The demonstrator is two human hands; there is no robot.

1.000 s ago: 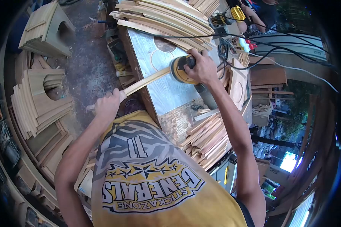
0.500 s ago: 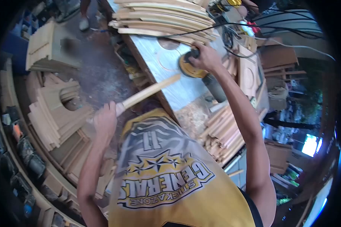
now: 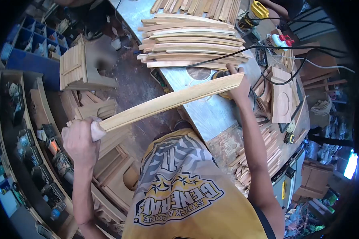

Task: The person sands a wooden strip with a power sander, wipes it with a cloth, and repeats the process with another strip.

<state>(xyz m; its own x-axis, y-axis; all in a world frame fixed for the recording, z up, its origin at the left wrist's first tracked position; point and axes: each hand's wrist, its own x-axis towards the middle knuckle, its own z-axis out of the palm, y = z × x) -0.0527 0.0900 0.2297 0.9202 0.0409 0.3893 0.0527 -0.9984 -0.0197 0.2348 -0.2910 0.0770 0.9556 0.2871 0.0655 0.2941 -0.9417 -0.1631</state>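
Observation:
My left hand point(image 3: 81, 139) is closed around the near end of a long, slightly curved wooden strip point(image 3: 171, 97). A pale cloth-like wrap or pad point(image 3: 97, 131) sits between its fingers and the wood. Raised off the table, the strip slants up to the right, and its far end covers part of my right hand point(image 3: 238, 88) in the view. That hand is closed on a black and yellow power sander point(image 3: 221, 74), which rests on the light tabletop point(image 3: 205, 115). Most of the sander is hidden behind the strip and the hand.
Stacked curved wooden strips point(image 3: 191, 40) lie beyond the sander. A black cable point(image 3: 283, 47) crosses the table's far right. Panels with an oval cut point(image 3: 282, 105) and more strips point(image 3: 263, 147) lie on the right. At left are wooden pieces point(image 3: 77, 67) on the floor and a shelf point(image 3: 36, 119).
My left hand has moved left and lifted the wooden strip, whose far end now overlaps my right hand in view. My right hand stays on the sander. The camera view has shifted.

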